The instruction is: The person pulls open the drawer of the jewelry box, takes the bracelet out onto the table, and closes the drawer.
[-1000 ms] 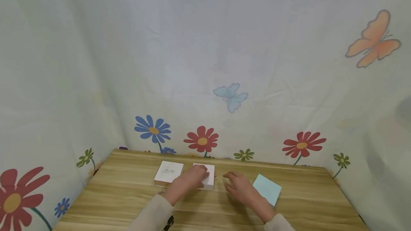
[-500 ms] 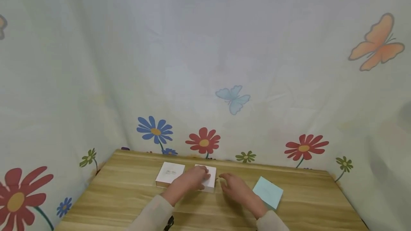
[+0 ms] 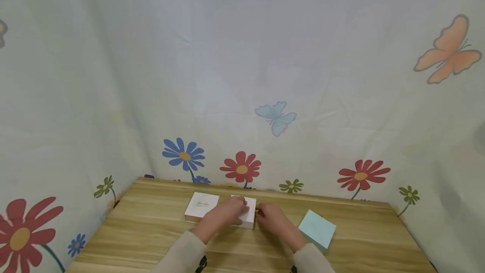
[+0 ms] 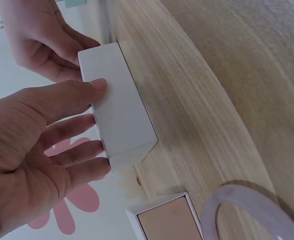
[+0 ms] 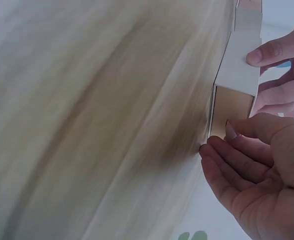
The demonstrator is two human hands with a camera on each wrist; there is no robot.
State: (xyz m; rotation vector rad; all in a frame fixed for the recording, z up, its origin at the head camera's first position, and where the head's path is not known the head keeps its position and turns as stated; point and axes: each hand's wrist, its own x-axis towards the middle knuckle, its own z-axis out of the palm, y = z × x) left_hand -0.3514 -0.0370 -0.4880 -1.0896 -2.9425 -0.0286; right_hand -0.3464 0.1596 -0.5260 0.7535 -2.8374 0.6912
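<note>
A flowered cloth (image 3: 242, 54) hangs behind the wood-grain desk (image 3: 363, 239). There, left hand (image 3: 228, 212) and right hand (image 3: 275, 219) meet at a plain white box (image 4: 119, 102) — between a lettered box (image 3: 202, 205) and a blue box (image 3: 317, 227) — the left gripping it, the right pinching a small tab (image 5: 230, 130) at its brown end.

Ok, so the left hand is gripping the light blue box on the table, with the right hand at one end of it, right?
Not the light blue one: the left hand grips the middle white box on the table, with the right hand at one end of it. The left wrist view shows the white sides plainly.
</note>
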